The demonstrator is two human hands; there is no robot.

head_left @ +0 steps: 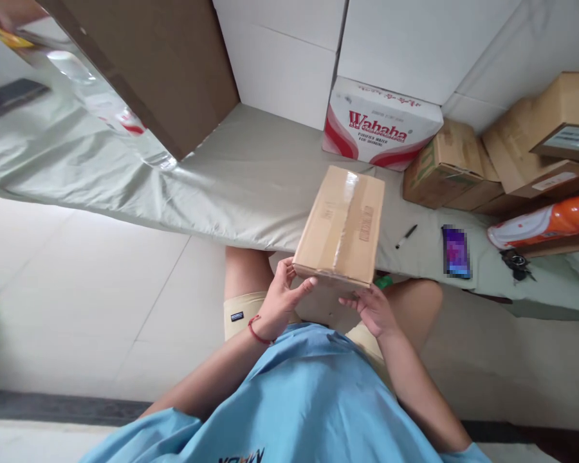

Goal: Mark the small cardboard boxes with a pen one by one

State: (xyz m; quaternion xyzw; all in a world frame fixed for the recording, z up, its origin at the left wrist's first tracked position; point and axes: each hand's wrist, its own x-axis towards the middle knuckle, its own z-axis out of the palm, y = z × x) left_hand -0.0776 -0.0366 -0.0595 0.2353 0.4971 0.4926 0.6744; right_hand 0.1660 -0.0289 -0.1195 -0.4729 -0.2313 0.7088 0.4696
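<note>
Fingers of the left hand are clamped on the near edge of the taped cardboard box; the right hand grips likewise; the box is held over the lap, at the covered ledge; inspection is judged underway; turning calls for both grips.
</note>
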